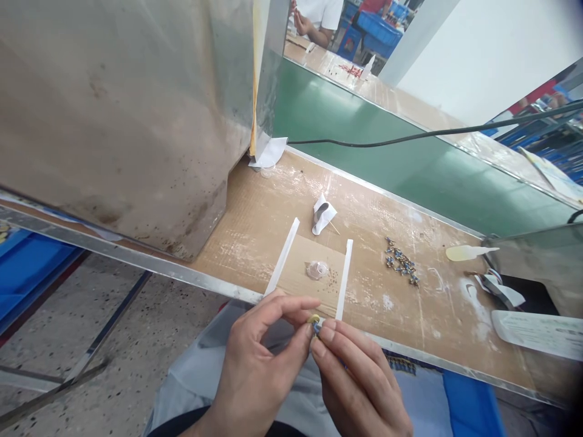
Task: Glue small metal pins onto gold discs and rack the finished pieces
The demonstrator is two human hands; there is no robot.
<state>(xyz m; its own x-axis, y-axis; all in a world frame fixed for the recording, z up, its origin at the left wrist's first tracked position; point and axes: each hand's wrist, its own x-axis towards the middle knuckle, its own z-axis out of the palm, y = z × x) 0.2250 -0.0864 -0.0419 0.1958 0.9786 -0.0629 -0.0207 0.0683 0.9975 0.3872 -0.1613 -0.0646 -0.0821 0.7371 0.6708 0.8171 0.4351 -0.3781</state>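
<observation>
A small blue-and-yellow piece (315,325) sits between the fingertips of both hands, just off the table's front edge. My left hand (262,358) pinches it from the left, with the thumb against it and the index finger stretched above. From the right, the closed thumb and fingers of my right hand (359,370) grip its other side. Fingertips hide most of the piece, so its exact kind does not show. Beyond the hands, a clear blob (317,270) with small specks beside it rests on a cardboard sheet (303,249) taped down by white strips.
Several similar small blue-and-gold pieces (401,264) lie in a pile to the right. A crumpled white paper (323,215) with a thin stick is behind the cardboard. A yellowish dropper bottle (469,252) lies far right. A large metal housing (136,121) blocks the left.
</observation>
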